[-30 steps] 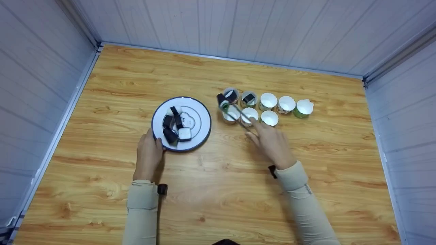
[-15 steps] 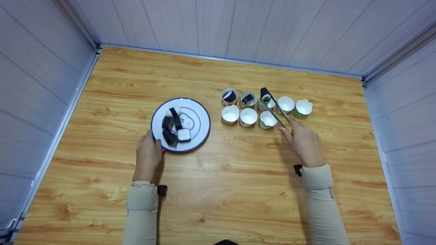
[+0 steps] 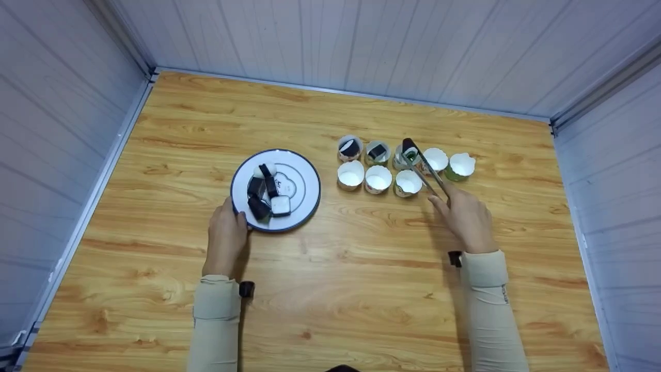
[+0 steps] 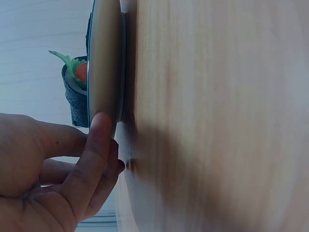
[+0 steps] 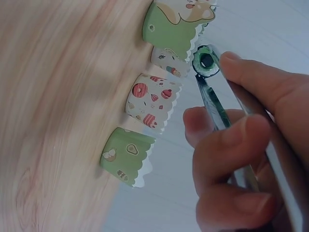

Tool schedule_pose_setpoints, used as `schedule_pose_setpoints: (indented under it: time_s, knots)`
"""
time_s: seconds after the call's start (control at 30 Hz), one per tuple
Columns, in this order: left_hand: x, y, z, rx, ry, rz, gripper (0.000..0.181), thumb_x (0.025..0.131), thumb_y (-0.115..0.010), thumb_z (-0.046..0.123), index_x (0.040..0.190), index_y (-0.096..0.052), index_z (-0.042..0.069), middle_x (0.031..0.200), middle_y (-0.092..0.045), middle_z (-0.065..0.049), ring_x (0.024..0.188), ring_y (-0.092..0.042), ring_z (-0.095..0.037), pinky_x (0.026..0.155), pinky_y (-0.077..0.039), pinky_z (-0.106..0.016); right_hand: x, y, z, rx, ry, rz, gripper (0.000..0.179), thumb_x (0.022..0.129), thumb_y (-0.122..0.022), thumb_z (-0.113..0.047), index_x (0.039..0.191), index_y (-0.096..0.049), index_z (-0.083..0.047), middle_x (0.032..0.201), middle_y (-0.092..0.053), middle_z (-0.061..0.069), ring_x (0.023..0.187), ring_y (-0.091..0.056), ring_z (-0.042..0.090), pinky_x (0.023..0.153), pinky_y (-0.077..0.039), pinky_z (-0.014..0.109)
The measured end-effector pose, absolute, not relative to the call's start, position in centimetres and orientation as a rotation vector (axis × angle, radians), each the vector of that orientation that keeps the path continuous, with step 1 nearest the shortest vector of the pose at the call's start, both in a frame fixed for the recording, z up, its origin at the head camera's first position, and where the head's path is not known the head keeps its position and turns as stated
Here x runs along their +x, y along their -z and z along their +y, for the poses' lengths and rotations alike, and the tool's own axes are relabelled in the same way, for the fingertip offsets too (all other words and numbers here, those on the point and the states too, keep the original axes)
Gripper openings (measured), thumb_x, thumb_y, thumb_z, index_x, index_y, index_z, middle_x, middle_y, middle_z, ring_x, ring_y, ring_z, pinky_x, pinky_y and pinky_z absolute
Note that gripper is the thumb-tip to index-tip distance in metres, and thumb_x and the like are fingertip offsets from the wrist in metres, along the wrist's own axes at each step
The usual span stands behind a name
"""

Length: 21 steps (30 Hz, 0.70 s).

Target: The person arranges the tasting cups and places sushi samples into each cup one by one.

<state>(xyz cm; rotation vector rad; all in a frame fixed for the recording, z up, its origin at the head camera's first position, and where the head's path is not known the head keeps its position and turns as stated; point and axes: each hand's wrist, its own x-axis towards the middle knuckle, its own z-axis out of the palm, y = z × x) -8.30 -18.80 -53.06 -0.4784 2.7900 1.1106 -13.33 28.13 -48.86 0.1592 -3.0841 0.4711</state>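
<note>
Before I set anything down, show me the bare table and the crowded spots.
Bare table: between the sleeves; behind the plate and cups, to the back wall; right of the cups. Crowded: among the cups, with the tongs over them, and the plate's near-left edge, where the left hand grips.

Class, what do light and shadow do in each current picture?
Head: pale sheen on the table, shadows beside both sleeves; left wrist: broad, soft-edged shadow on the table beside the left hand; right wrist: faint, soft shadows near the cups.
</note>
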Motion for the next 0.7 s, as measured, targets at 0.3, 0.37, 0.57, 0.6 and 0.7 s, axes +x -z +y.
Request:
schedule_pose_setpoints:
  time_s: [0.3,0.37,0.57,0.6,0.7]
  knots:
    - [-8.33,53.10,-18.82,-0.482,-1.120,2.780,0.048,0.105,-0.043,0.007,0.151,-0.033,-0.007,0.137,-0.049,-0.032,0.129,-0.046,-0.043,0.109,-0.038,-0.052,-13.30,48.74,28.24,0.149,-0.493,-3.095,0.045,0.098,-0.062,-0.045,0.126,-0.063,-0.010,0.069,-0.054,0.004,0.055,-0.049,0.025,0.045,-0.037,0.042]
    - [-8.33,53.11,-18.82,-0.483,-1.122,2.782,0.048,0.105,-0.043,0.007,0.151,-0.033,-0.007,0.136,-0.049,-0.032,0.129,-0.046,-0.043,0.109,-0.039,-0.052,-13.29,48.67,28.27,0.140,-0.492,-3.097,0.043,0.098,-0.063,-0.045,0.123,-0.063,-0.010,0.069,-0.054,0.004,0.055,-0.049,0.025,0.045,-0.037,0.042]
    - [-8.30,52.99,-18.77,-0.499,-1.122,2.769,0.049,0.106,-0.043,0.007,0.151,-0.032,-0.007,0.135,-0.049,-0.032,0.128,-0.047,-0.043,0.109,-0.039,-0.052,-13.24,48.44,28.37,0.120,-0.492,-3.094,0.043,0.098,-0.063,-0.044,0.123,-0.063,-0.010,0.069,-0.053,0.005,0.056,-0.048,0.026,0.045,-0.035,0.041]
    - [-8.29,52.94,-18.75,-0.503,-1.121,2.762,0.049,0.106,-0.043,0.007,0.152,-0.032,-0.007,0.136,-0.049,-0.032,0.128,-0.047,-0.043,0.109,-0.039,-0.052,-13.21,48.39,28.39,0.117,-0.494,-3.093,0.043,0.098,-0.063,-0.044,0.122,-0.063,-0.010,0.069,-0.053,0.005,0.056,-0.048,0.026,0.045,-0.035,0.041]
    - [-8.31,52.79,-18.74,-0.513,-1.123,2.743,0.050,0.106,-0.043,0.008,0.153,-0.030,-0.005,0.137,-0.048,-0.031,0.129,-0.046,-0.043,0.110,-0.038,-0.051,-13.08,48.18,28.34,0.107,-0.503,-3.080,0.041,0.098,-0.062,-0.046,0.117,-0.063,-0.010,0.070,-0.053,0.005,0.056,-0.048,0.025,0.046,-0.034,0.039]
